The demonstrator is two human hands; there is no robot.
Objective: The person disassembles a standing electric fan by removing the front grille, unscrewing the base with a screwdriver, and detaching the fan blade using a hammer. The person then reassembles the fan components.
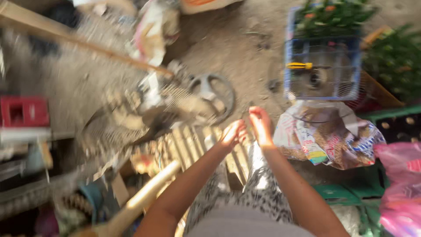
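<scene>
The view is blurred by motion. My left hand [232,134] and my right hand [261,125] are raised close together in the middle, over a slatted wooden piece [193,145] on the dirt ground. The right hand's fingers curl upward, and a thin dark strand [245,112] seems to run between the two hands; I cannot tell whether either hand grips it. Just left of the hands lies a grey ring-shaped part [212,94] beside a heap of dusty metal pieces [153,109].
A blue wire cage [322,83] with a yellow-handled screwdriver [299,66] stands at the right, with green plants [333,13] behind it. A printed bag [324,140], a pink plastic bag [401,188] and green crates [342,193] sit right. A red crate [24,112] and a wooden handle [144,197] lie left.
</scene>
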